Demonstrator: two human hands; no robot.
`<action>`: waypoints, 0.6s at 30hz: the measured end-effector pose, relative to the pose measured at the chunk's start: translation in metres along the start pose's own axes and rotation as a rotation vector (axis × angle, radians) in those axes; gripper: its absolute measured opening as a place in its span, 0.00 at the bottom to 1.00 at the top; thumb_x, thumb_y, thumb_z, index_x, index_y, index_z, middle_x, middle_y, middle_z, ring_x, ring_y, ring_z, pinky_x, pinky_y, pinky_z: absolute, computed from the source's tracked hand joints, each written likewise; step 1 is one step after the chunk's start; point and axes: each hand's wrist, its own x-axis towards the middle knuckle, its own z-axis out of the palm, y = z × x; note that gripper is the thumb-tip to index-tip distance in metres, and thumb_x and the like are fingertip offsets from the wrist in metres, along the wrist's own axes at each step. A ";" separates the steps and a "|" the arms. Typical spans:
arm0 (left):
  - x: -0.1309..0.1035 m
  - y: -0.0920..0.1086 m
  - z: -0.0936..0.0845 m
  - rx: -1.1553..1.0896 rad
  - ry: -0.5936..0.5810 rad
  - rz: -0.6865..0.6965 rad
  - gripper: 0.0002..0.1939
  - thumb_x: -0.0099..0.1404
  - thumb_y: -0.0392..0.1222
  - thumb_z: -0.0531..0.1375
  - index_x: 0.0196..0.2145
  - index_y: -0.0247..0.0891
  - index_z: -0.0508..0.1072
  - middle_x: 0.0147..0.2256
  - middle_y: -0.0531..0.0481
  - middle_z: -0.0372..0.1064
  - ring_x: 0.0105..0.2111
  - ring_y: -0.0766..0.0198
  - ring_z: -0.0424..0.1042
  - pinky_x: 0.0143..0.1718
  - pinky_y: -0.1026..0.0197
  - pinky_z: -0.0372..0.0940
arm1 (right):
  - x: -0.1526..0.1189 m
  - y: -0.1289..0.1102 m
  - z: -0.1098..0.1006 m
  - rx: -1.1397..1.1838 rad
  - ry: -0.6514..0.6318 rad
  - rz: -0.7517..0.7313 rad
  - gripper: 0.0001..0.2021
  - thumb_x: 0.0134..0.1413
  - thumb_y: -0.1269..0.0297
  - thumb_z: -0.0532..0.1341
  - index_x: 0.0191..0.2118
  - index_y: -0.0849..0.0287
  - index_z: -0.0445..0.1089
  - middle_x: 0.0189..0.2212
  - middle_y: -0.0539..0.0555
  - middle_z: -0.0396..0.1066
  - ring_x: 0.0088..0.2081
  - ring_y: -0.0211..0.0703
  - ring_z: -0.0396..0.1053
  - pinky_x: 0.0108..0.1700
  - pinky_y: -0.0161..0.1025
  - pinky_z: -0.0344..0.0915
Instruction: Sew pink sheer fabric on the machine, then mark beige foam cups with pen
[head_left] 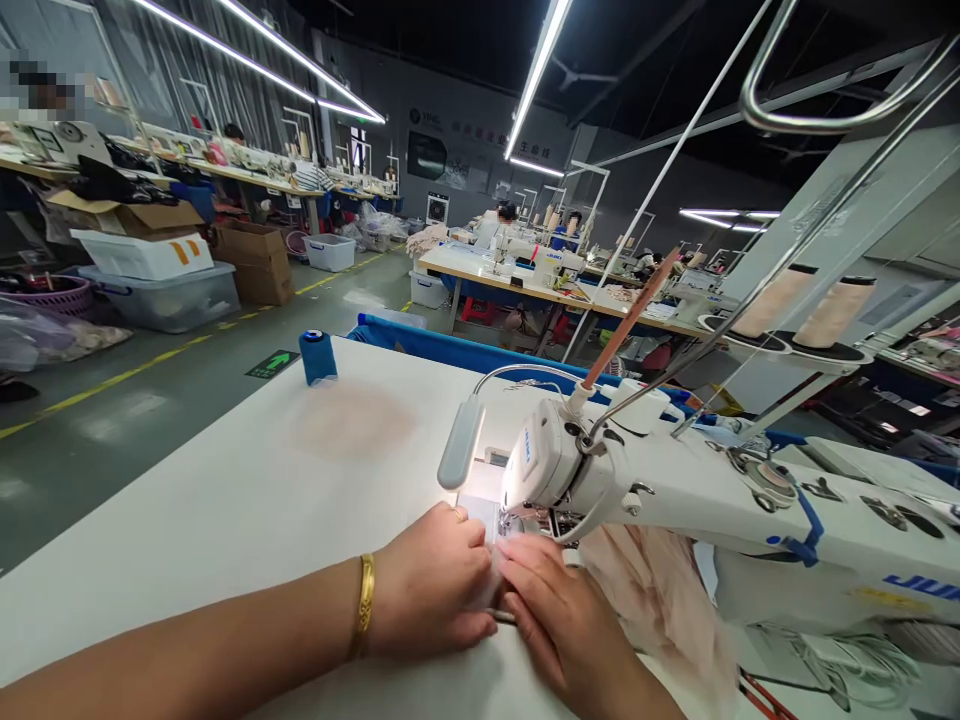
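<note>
My left hand (431, 580), with a gold bracelet (364, 606) at the wrist, rests beside the needle area of a white sewing machine (551, 460). Its fingers are curled closed; whatever they hold is hidden. Close by on the right, my right hand (559, 610) lies with its fingers stretched towards the presser foot (510, 522), nearly touching my left. Thin peach fabric (652, 590) hangs in folds under the machine arm, just right of my right hand. Whether it reaches under my fingertips cannot be made out.
The white tabletop (225, 540) extends left, with a blue thread spool (317, 358) near its far edge. A grey lamp (461, 443) stands by the machine head. Peach thread cones (834, 312) sit at right. Boxes, bins (161, 295) and other workstations are behind.
</note>
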 end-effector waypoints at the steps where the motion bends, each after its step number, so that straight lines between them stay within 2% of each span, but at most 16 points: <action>1: -0.002 0.001 -0.001 -0.056 -0.025 0.022 0.15 0.65 0.56 0.66 0.36 0.40 0.76 0.39 0.47 0.75 0.38 0.53 0.74 0.42 0.51 0.70 | 0.002 -0.002 -0.001 0.019 -0.018 0.005 0.19 0.68 0.75 0.55 0.62 0.61 0.64 0.53 0.63 0.77 0.56 0.57 0.74 0.53 0.51 0.76; 4: -0.003 -0.004 0.002 -0.186 -0.006 0.042 0.10 0.67 0.48 0.64 0.40 0.41 0.75 0.39 0.49 0.76 0.36 0.57 0.75 0.36 0.58 0.68 | 0.006 -0.005 -0.002 0.042 -0.114 0.087 0.15 0.64 0.77 0.55 0.53 0.57 0.68 0.43 0.59 0.77 0.44 0.54 0.75 0.42 0.47 0.77; 6: -0.001 -0.009 0.010 -0.176 0.040 0.034 0.05 0.70 0.42 0.60 0.39 0.40 0.74 0.37 0.49 0.76 0.34 0.58 0.75 0.34 0.58 0.66 | 0.005 -0.005 -0.003 0.030 -0.168 0.130 0.14 0.61 0.79 0.56 0.48 0.56 0.69 0.41 0.58 0.76 0.41 0.53 0.74 0.38 0.45 0.75; 8: 0.003 -0.014 0.019 -0.095 0.106 0.044 0.09 0.71 0.38 0.57 0.33 0.39 0.74 0.35 0.48 0.75 0.33 0.57 0.74 0.33 0.57 0.64 | 0.002 -0.004 -0.004 0.022 -0.174 0.136 0.16 0.60 0.80 0.57 0.49 0.56 0.69 0.45 0.59 0.76 0.44 0.54 0.73 0.39 0.45 0.74; 11: 0.007 -0.015 0.030 -0.030 0.223 0.139 0.11 0.69 0.36 0.59 0.27 0.39 0.73 0.37 0.47 0.75 0.37 0.56 0.73 0.37 0.55 0.65 | -0.001 -0.004 -0.005 0.032 -0.141 0.120 0.18 0.59 0.81 0.57 0.51 0.56 0.69 0.49 0.59 0.77 0.47 0.54 0.73 0.43 0.45 0.74; 14: 0.007 -0.012 0.039 -0.045 0.284 0.212 0.10 0.70 0.35 0.61 0.28 0.38 0.74 0.35 0.50 0.77 0.36 0.58 0.73 0.40 0.55 0.66 | -0.003 -0.004 -0.005 0.042 -0.134 0.136 0.18 0.58 0.80 0.57 0.51 0.56 0.70 0.47 0.57 0.78 0.45 0.53 0.74 0.43 0.46 0.73; 18: 0.005 -0.010 0.048 -0.070 0.341 0.215 0.10 0.73 0.39 0.61 0.32 0.40 0.76 0.35 0.51 0.77 0.35 0.59 0.72 0.40 0.55 0.65 | -0.005 -0.003 -0.003 0.029 -0.137 0.134 0.20 0.59 0.79 0.57 0.54 0.56 0.71 0.47 0.58 0.78 0.46 0.54 0.74 0.45 0.46 0.73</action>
